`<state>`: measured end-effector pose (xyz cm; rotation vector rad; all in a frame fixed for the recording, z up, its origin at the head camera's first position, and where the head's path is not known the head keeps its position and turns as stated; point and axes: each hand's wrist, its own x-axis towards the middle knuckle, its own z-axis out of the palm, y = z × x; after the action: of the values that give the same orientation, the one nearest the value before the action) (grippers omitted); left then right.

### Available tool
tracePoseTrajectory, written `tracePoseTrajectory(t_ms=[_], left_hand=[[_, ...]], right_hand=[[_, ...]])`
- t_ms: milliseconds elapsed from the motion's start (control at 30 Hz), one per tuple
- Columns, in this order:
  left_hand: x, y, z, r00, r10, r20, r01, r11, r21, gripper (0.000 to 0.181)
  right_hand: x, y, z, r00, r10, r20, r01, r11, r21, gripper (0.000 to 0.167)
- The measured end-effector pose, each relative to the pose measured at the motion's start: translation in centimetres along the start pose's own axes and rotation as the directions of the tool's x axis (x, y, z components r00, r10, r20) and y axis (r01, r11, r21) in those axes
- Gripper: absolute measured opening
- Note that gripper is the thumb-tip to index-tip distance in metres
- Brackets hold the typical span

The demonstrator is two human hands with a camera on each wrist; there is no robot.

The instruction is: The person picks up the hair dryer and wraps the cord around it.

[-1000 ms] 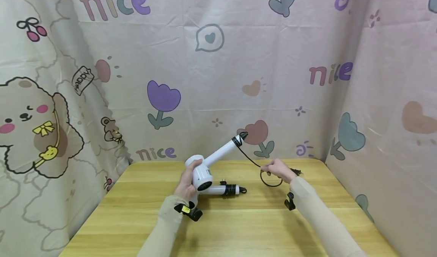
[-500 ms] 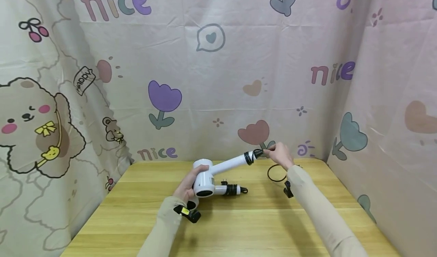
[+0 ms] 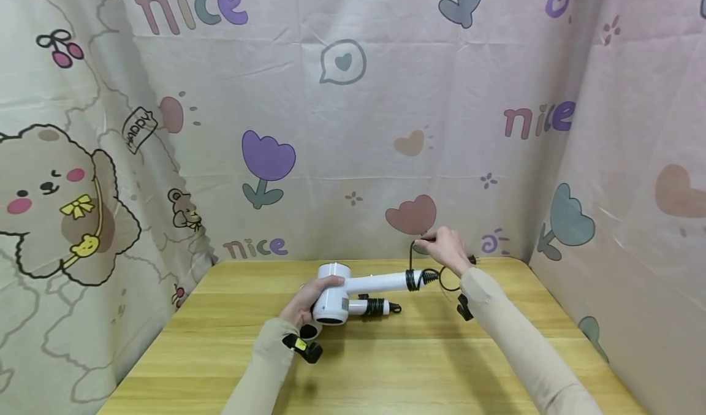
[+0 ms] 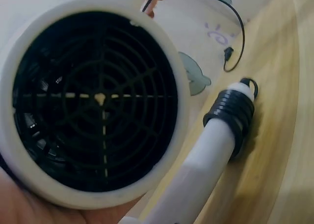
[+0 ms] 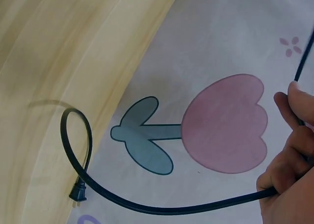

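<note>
My left hand (image 3: 309,298) grips the round head of a white hair dryer (image 3: 333,295), whose handle points right. Black cord (image 3: 412,279) is coiled around the handle's end. Above that end my right hand (image 3: 447,247) pinches the cord, and a short stretch rises taut from the coil to the fingertips. In the right wrist view the cord's loose tail (image 5: 162,209) leaves the hand in a loop and ends in a two-pin plug (image 5: 77,190). The left wrist view looks straight into the dryer's dark grille (image 4: 98,101).
A second white hair dryer (image 3: 358,307) lies on the wooden table (image 3: 220,354) behind and below the held one, its cord wound round the handle (image 4: 228,113). A patterned curtain (image 3: 342,127) hangs behind the table and along both sides.
The held dryer has tilted down from a steep slant to nearly level and shifted slightly right. My right hand rose and moved left around the handle's end, taking the cord along.
</note>
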<state>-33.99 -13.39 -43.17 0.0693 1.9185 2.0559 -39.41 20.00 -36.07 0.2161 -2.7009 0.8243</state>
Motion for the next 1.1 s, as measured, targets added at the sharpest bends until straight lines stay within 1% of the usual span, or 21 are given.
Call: tracePoseTrajectory(t_ms=[100, 267, 533, 667, 767, 900, 1033, 1100], left_hand=[[-0.1, 0.1, 0.0, 1.000, 0.016, -0.008, -0.016, 0.999, 0.041, 0.061], [-0.3, 0.2, 0.0, 0.997, 0.053, -0.049, -0.047, 0.992, 0.115, 0.060], [-0.5, 0.7, 0.2, 0.985, 0.142, -0.098, -0.122, 0.973, 0.194, 0.063], [-0.5, 0.8, 0.3, 0.980, 0.157, -0.123, -0.128, 0.968, 0.214, 0.067], [-0.3, 0.7, 0.3, 0.975, 0.163, -0.150, -0.125, 0.964, 0.234, 0.069], [0.0, 0.3, 0.4, 0.964, 0.188, -0.190, -0.134, 0.955, 0.266, 0.070], [-0.1, 0.2, 0.4, 0.954, 0.202, -0.221, -0.134, 0.949, 0.287, 0.071], [-0.3, 0.2, 0.4, 0.951, 0.206, -0.232, -0.133, 0.946, 0.295, 0.072]], right_hand=[[0.0, -0.2, -0.2, 1.000, -0.024, -0.010, 0.024, 1.000, 0.020, 0.032], [-0.2, -1.0, -0.6, 0.995, -0.083, -0.049, 0.085, 0.996, 0.036, 0.029], [-1.0, -2.6, -0.8, 0.984, -0.147, -0.101, 0.151, 0.988, 0.041, 0.023], [-1.5, -2.9, -0.9, 0.980, -0.165, -0.111, 0.171, 0.984, 0.053, 0.022], [-1.8, -2.8, -1.0, 0.976, -0.177, -0.126, 0.183, 0.982, 0.045, 0.022], [-2.2, -2.7, -1.0, 0.970, -0.195, -0.147, 0.200, 0.980, 0.019, 0.020], [-2.7, -3.1, -1.1, 0.963, -0.217, -0.159, 0.225, 0.974, 0.033, 0.019], [-2.9, -3.5, -1.1, 0.956, -0.242, -0.169, 0.251, 0.967, 0.036, 0.019]])
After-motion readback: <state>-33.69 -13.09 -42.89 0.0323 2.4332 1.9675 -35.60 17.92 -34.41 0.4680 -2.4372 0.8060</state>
